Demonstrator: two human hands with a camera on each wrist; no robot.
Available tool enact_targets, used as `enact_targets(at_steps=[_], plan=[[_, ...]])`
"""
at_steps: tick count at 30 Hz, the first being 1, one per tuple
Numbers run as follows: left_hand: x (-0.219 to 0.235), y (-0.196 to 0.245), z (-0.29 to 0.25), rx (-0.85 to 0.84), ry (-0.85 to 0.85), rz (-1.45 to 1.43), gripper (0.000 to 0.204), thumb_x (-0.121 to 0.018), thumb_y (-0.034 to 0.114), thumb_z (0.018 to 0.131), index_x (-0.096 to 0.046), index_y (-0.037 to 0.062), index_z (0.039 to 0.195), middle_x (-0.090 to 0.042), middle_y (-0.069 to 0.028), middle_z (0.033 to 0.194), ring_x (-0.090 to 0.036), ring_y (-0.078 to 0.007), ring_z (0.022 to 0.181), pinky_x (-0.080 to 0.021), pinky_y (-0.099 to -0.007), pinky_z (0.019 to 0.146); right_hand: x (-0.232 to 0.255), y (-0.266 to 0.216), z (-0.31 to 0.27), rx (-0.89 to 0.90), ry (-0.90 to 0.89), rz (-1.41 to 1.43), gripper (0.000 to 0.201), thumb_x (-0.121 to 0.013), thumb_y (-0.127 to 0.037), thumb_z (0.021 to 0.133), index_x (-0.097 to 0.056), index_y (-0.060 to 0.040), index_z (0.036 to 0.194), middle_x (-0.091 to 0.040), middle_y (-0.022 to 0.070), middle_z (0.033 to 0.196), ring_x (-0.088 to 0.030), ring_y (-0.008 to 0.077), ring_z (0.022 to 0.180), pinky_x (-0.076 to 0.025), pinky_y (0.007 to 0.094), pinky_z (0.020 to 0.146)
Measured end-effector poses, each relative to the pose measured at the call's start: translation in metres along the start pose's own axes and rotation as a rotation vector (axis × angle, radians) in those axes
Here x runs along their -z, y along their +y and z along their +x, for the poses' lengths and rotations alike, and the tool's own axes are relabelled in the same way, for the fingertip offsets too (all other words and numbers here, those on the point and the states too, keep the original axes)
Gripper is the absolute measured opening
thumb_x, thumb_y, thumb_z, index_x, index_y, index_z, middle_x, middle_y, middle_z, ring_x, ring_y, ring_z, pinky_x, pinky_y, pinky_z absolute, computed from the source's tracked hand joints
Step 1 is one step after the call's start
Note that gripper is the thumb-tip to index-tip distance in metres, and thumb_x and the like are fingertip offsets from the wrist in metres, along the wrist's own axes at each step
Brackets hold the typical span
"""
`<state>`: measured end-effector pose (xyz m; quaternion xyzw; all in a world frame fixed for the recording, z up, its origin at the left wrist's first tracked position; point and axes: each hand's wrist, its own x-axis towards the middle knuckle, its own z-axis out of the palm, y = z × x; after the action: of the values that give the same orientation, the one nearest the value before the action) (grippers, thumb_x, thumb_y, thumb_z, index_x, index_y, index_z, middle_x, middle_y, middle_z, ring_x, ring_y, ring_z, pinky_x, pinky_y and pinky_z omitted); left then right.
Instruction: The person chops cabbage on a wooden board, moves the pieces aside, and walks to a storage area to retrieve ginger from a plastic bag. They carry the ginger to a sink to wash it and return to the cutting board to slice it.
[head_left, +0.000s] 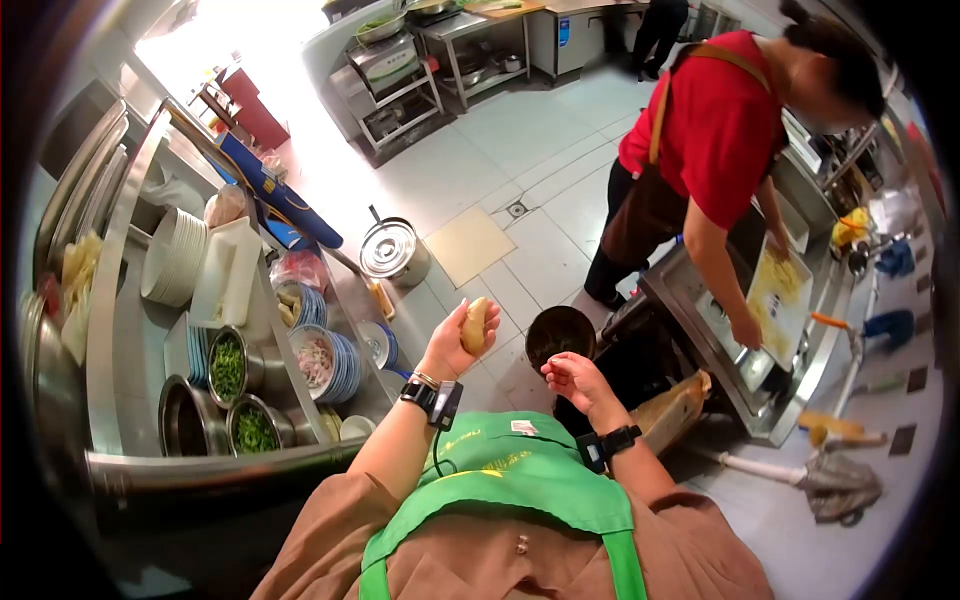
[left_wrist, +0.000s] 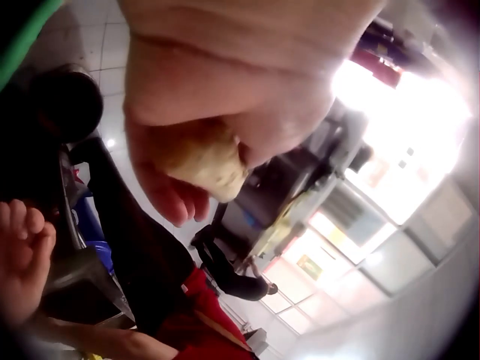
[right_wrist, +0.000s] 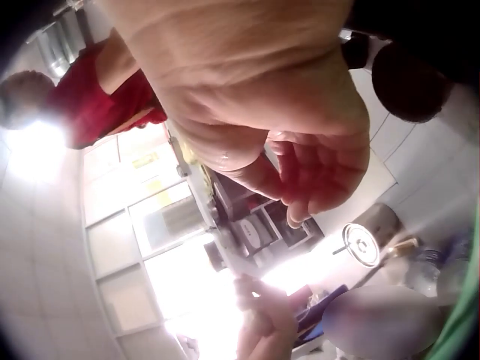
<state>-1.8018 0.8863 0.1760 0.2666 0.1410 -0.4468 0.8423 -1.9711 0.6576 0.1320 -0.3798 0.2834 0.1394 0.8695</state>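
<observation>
My left hand (head_left: pixel 462 338) holds an elongated pale tan potato (head_left: pixel 474 326) upright against the palm, fingers wrapped behind it. Seen from the left wrist, the lower end of the potato (left_wrist: pixel 206 161) shows lumpy and pale yellow, and the palm covers the rest. My right hand (head_left: pixel 578 380) is a short way to the right, its fingers loosely curled with the thumb close to the fingertips. Nothing shows between the fingers of the right hand (right_wrist: pixel 300 161) in the right wrist view. Just beyond it stands a dark round bucket (head_left: pixel 560 337) on the floor.
On the left, a metal counter (head_left: pixel 118 385) carries stacked plates (head_left: pixel 176 258) and pots of chopped greens (head_left: pixel 229 366). A lidded steel pot (head_left: pixel 392 250) stands on the tiles ahead. At right, a person in red (head_left: pixel 700 120) bends over a sink (head_left: pixel 700 300) with a white tray (head_left: pixel 778 300).
</observation>
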Motion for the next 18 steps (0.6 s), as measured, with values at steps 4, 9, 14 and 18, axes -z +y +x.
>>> enact_targets(at_steps=[4, 9, 14, 18], plan=[[0.021, 0.062, 0.062, 0.074, 0.04, 0.059, 0.04, -0.046, 0.036, 0.107, -0.057, 0.0017, 0.124, -0.063, -0.0065, 0.102, -0.061, -0.0171, 0.086, -0.055, -0.0291, 0.069, 0.006, -0.031, 0.048, 0.053, 0.061, 0.198, 0.006, -0.06, -0.013, 0.097, -0.063, -0.0089, 0.1, -0.071, 0.0061, 0.094, -0.066, 0.0131, 0.08, -0.057, 0.0301, 0.074], [0.051, 0.156, 0.155, 0.144, 0.116, 0.042, 0.039, -0.05, 0.034, 0.105, -0.058, 0.0004, 0.123, -0.059, -0.0064, 0.096, -0.057, -0.0165, 0.08, -0.052, -0.0267, 0.067, 0.012, -0.056, 0.142, 0.069, 0.118, 0.517, 0.007, -0.06, -0.011, 0.097, -0.064, -0.0053, 0.097, -0.07, 0.0091, 0.092, -0.065, 0.0165, 0.078, -0.056, 0.0311, 0.07], [0.045, 0.26, 0.275, 0.287, 0.201, 0.055, 0.038, -0.046, 0.033, 0.105, -0.058, 0.0, 0.122, -0.059, -0.0065, 0.093, -0.057, -0.0176, 0.079, -0.052, -0.0283, 0.065, 0.001, -0.106, 0.272, 0.118, 0.31, 0.677, 0.013, -0.064, -0.012, 0.094, -0.065, 0.0004, 0.091, -0.068, 0.008, 0.085, -0.066, 0.0175, 0.073, -0.057, 0.0319, 0.067], [0.004, 0.345, 0.365, 0.282, 0.089, 0.12, 0.04, -0.046, 0.034, 0.106, -0.058, -0.001, 0.123, -0.059, -0.0069, 0.093, -0.058, -0.0177, 0.078, -0.052, -0.028, 0.065, -0.044, -0.192, 0.357, 0.131, 0.263, 0.59, 0.01, -0.062, -0.011, 0.096, -0.064, -0.0019, 0.094, -0.068, 0.0086, 0.087, -0.065, 0.0174, 0.076, -0.057, 0.0331, 0.07]])
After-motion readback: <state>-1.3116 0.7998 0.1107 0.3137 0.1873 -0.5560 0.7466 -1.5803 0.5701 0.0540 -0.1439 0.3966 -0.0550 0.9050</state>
